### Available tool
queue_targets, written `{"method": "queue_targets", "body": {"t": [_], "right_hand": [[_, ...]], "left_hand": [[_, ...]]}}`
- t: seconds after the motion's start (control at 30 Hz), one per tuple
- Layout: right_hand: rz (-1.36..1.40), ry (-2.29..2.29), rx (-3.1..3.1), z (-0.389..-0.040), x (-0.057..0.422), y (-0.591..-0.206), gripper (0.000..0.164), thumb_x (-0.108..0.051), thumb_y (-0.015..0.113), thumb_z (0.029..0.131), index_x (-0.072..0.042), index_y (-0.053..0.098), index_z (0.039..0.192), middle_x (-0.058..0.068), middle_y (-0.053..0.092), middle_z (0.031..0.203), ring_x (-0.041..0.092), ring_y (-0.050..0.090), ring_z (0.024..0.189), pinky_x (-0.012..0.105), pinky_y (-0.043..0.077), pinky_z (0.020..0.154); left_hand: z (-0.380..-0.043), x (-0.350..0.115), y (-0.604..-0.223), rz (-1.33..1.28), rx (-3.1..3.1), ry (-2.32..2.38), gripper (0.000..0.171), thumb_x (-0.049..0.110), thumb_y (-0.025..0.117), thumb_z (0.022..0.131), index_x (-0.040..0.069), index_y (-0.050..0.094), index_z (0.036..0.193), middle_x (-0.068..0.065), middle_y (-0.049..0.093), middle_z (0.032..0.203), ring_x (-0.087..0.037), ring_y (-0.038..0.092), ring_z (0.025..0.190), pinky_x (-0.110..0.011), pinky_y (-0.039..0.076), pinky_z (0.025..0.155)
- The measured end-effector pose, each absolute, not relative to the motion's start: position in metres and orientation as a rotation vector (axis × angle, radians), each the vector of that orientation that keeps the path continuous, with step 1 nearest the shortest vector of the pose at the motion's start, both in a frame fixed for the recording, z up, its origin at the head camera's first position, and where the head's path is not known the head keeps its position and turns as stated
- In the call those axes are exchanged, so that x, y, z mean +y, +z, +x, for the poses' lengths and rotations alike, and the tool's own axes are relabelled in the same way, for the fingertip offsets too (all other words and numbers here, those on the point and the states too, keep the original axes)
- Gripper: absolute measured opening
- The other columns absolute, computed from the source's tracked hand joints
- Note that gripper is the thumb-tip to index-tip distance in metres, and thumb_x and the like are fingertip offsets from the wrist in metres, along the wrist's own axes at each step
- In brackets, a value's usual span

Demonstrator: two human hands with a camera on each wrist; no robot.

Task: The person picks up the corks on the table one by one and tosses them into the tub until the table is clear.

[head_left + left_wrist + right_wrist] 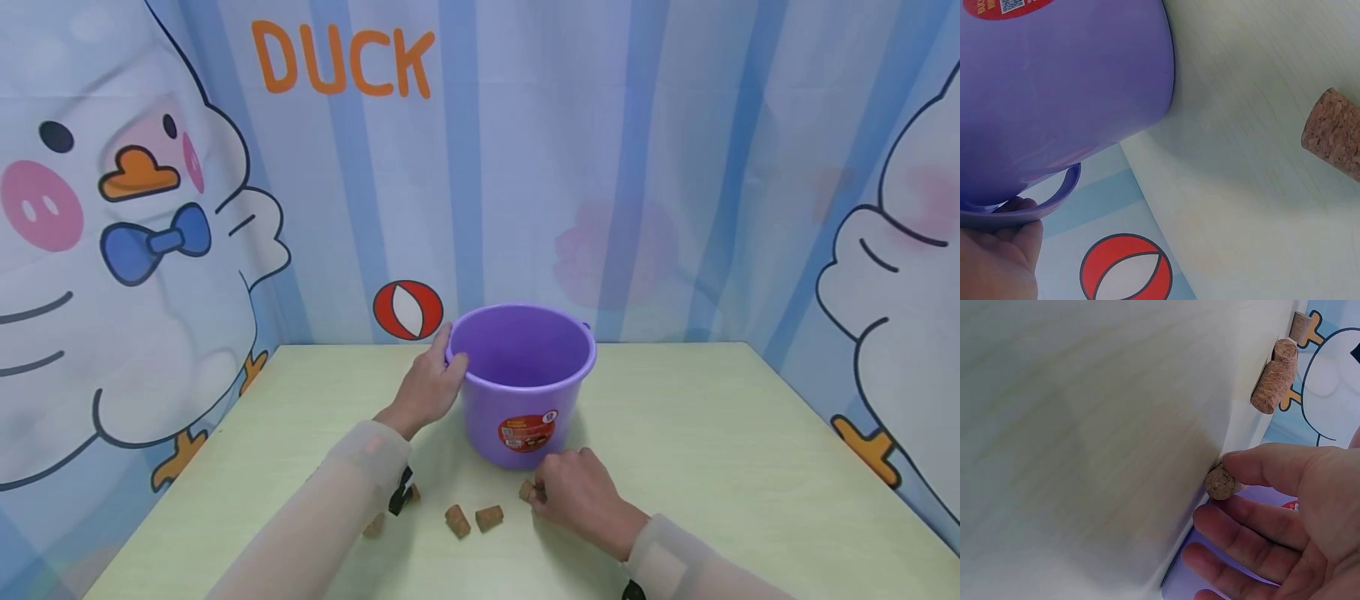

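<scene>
A purple bucket [480, 408] with a red label stands upright on the table. My left hand [429, 385] grips its rim on the left side, thumb in front; the left wrist view shows the fingers [1022, 240] at the rim, beside the handle loop [1067, 187]. In front of the bucket, my right hand [579, 496] pinches a cork stopper [1220, 482] between thumb and forefinger, low at the tabletop. Its other fingers curve loosely below. Left of it lie two more corks, one tilted [457, 521] and one on its side [489, 518].
Further corks lie by the left forearm, one [374, 525] partly covered by the sleeve and another [413, 493] behind the wrist strap. The pale table [697, 450] meets a printed duck curtain [517, 167] at the back and both sides.
</scene>
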State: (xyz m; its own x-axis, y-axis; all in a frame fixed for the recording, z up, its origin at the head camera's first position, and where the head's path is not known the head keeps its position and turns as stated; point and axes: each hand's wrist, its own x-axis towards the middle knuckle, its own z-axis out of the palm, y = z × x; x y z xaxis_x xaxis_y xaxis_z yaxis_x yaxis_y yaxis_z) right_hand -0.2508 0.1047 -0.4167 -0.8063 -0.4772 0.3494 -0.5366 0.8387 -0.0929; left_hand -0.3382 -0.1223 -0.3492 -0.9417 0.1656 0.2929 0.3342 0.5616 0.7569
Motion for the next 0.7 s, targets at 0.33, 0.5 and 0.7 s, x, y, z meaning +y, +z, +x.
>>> {"method": "queue_targets", "body": {"t": [0.33, 0.5, 0.7], "right_hand": [[0.764, 0.297, -2.733, -0.2498, 0.1051, -0.4161, 0.046, -0.018, 0.08, 0.078, -0.023, 0.048, 0.046, -0.017, 0.037, 0.043, 0.007, 0.035, 0.047, 0.032, 0.04, 0.059], [0.764, 0.323, -2.731, -0.2481, 0.1058, -0.4136, 0.046, -0.021, 0.081, 0.081, -0.024, 0.051, 0.046, -0.017, 0.04, 0.043, 0.007, 0.036, 0.048, 0.032, 0.039, 0.061], [0.766, 0.351, -2.723, -0.2468, 0.1084, -0.4109, 0.043, -0.021, 0.081, 0.081, -0.025, 0.055, 0.048, -0.018, 0.043, 0.044, 0.005, 0.037, 0.049, 0.033, 0.04, 0.064]], "left_hand": [[-0.3376, -0.1222, -0.3496, -0.419, -2.605, -1.332, 0.072, 0.037, 0.037, 0.103, 0.009, 0.013, 0.165, -0.01, 0.036, 0.164, -0.029, 0.04, 0.147, -0.051, 0.035, 0.117], [-0.3372, -0.1225, -0.3495, -0.418, -2.604, -1.334, 0.072, 0.035, 0.038, 0.103, 0.01, 0.013, 0.165, -0.01, 0.037, 0.163, -0.029, 0.042, 0.145, -0.051, 0.036, 0.117], [-0.3363, -0.1215, -0.3485, -0.422, -2.602, -1.344, 0.07, 0.03, 0.039, 0.104, 0.01, 0.013, 0.165, -0.01, 0.037, 0.163, -0.029, 0.042, 0.145, -0.051, 0.036, 0.117]]}}
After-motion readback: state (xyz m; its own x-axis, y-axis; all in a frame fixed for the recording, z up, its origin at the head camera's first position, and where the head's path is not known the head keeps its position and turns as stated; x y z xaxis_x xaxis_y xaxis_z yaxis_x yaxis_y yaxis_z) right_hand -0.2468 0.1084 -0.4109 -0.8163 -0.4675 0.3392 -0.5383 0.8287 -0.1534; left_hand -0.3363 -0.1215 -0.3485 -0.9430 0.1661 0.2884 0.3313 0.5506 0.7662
